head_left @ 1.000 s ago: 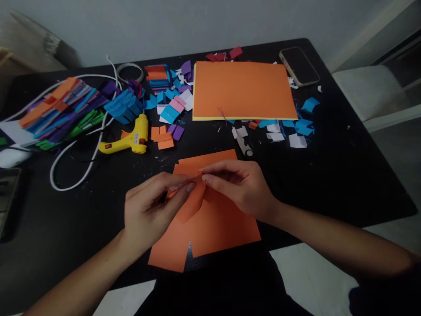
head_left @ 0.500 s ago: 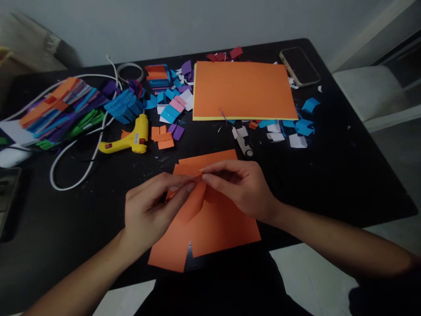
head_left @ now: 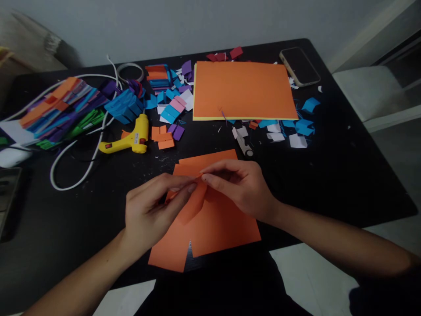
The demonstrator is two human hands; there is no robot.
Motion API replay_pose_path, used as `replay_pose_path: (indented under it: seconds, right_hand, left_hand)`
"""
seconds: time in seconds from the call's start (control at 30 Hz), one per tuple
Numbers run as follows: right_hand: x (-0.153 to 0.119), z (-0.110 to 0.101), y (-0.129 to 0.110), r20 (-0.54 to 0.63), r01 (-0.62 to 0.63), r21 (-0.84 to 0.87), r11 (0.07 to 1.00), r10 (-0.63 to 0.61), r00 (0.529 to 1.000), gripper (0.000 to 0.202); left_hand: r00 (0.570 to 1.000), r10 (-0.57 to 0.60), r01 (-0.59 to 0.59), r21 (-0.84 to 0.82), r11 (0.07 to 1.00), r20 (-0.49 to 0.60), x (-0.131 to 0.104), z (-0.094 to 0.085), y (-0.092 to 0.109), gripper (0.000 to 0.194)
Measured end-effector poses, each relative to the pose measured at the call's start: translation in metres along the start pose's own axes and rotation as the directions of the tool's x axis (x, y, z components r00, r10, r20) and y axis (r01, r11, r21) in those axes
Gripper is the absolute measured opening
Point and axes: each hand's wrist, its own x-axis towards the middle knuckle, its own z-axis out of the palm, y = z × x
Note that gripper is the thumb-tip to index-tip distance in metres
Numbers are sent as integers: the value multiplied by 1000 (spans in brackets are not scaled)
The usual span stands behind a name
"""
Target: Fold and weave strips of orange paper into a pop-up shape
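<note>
Between my hands is a small orange paper piece (head_left: 199,176), pinched at its upper edge and partly hidden by my fingers. My left hand (head_left: 158,204) grips it from the left with thumb and forefinger. From the right, my right hand (head_left: 238,184) pinches the same piece, its fingertips almost touching the left ones. Below them, larger orange sheets (head_left: 226,230) lie on the black table, with a narrow dark gap at their front edge.
A yellow glue gun (head_left: 133,139) lies left, beside a white cable (head_left: 54,162) and bundles of coloured strips (head_left: 66,107). Behind are stacked orange sheets (head_left: 243,90), a cutter (head_left: 244,145), blue and white scraps (head_left: 304,127) and a phone (head_left: 300,66).
</note>
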Motion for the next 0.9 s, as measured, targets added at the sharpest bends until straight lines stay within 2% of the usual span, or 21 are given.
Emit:
replay_pose_path:
  seconds: [0.3,0.7,0.9]
  right_hand:
    - [0,0,2,-8,5,-17,1000,-5,1000,9]
    - [0,0,0,30,-72,3,997,72,997,14]
    - [0,-1,0,26,-48,-32,998,48,998,14]
  left_hand:
    - [1000,26,-26,0,1000,11,1,1,1,19]
    - [1000,2,-2,-19,1000,9,0,1,0,20]
    - [998,-69,69,-56,996,0,0,3,1,17]
